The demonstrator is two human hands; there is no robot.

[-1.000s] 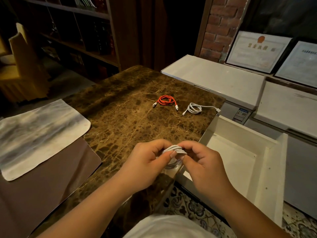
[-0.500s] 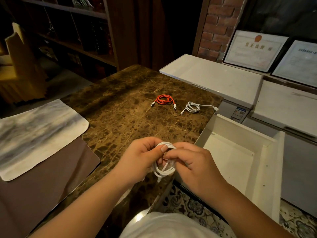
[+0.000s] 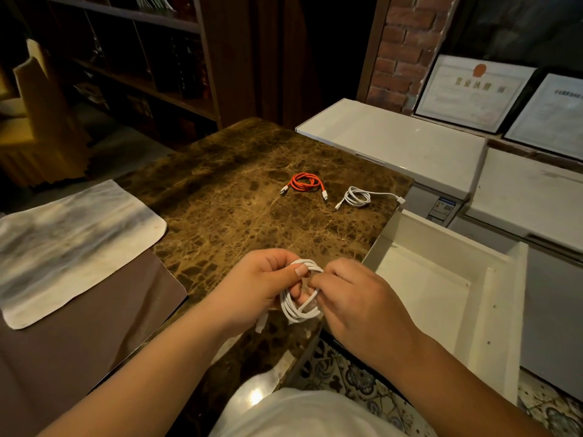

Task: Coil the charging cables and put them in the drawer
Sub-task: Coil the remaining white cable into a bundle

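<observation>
White coiled cable (image 3: 298, 305), held above the near edge of the marble table (image 3: 220, 216). I see my left hand (image 3: 257, 287) curled round the coil's left side, thumb pressed over the top loops, and one plug end hangs below it. My right hand (image 3: 356, 298) closes on the coil's right side, fingers curled and pinching the strands; the two hands are together, almost touching across the loops. Farther up the table lie an orange cable (image 3: 304, 183), loosely coiled, and beside it a second white cable (image 3: 358, 197), its tail running toward the table's right edge. The open white drawer (image 3: 492, 279) stands just right of my right hand, its near corner close to my knuckles; its interior shows bare floor. To the left, well apart, a grey-white cloth (image 3: 69, 244) lies over a brown mat (image 3: 88, 335). Between the hands and the two far cables the marble is open.
</observation>
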